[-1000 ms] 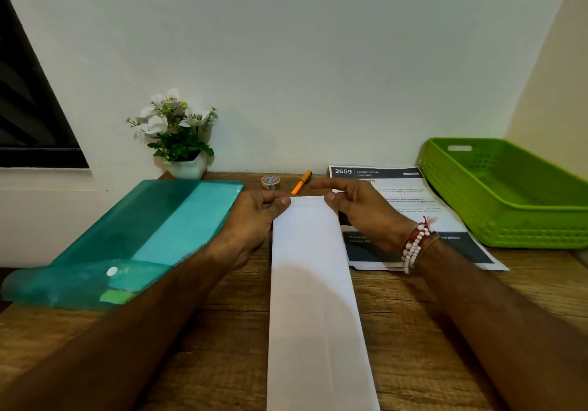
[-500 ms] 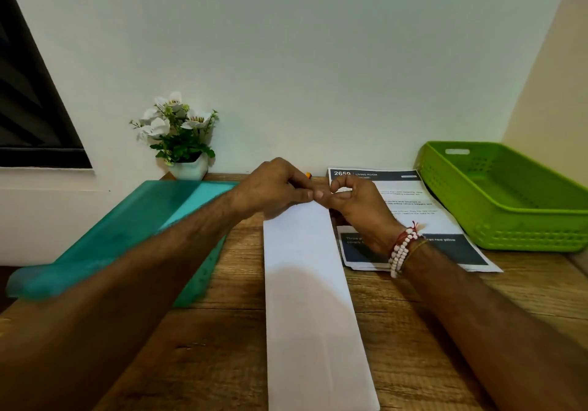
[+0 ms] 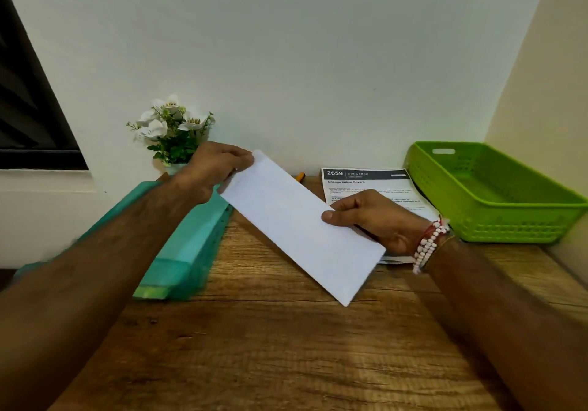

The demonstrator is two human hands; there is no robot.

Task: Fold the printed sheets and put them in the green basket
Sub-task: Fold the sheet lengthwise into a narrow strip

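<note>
Folded sheet [image 3: 302, 226] is held above the tabletop [image 3: 286, 363], long axis slanting far-left to near-right. Left hand [image 3: 216, 168] pinches its far corner. Right hand [image 3: 381, 219] pinches its right edge, thumb on top. Basket [image 3: 509, 229] lies to the right, nearer the right hand. Wooden tabletop, 1 printed stack [image 3: 366, 183] beside the basket, white wall behind.

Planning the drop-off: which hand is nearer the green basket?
Right. The right hand holds the folded sheet just left of the green basket; the left hand is farther left, by the flowers.
</note>
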